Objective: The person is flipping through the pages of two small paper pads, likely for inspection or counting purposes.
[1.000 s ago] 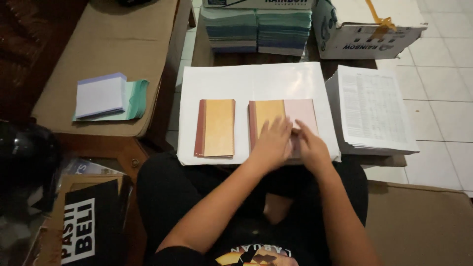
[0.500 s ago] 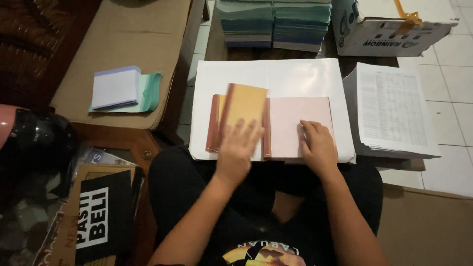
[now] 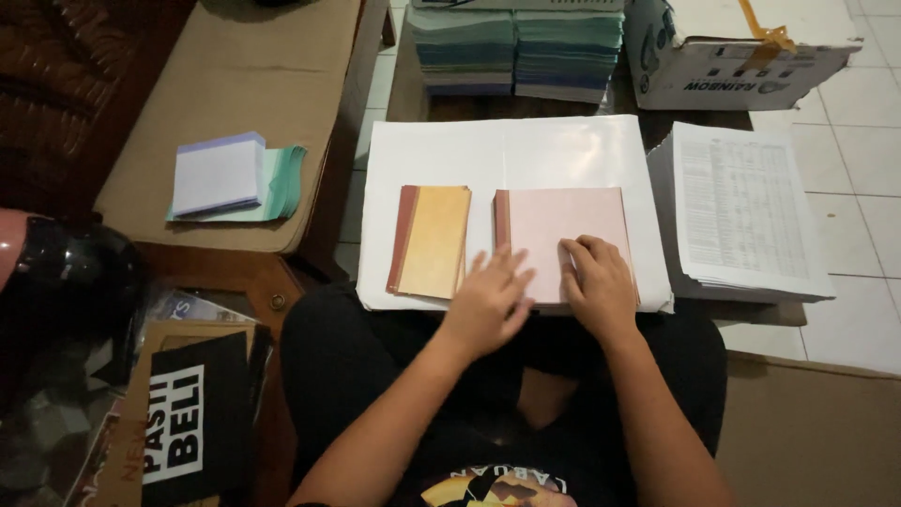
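Both forearms reach forward from the lap, angled in toward each other. The left hand (image 3: 488, 300) lies palm down, fingers spread and pointing up and away, its fingertips level with the knuckles of the right hand (image 3: 599, 286). The right is flat too, fingers curled slightly, just beside the left.

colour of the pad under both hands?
Pale pink pad with a dark red spine strip along its left edge; the head view shows it.

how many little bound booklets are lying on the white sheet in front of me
2. The yellow booklet lies on the left of the white sheet, untouched. The pink booklet lies right of it, under the left hand and right hand.
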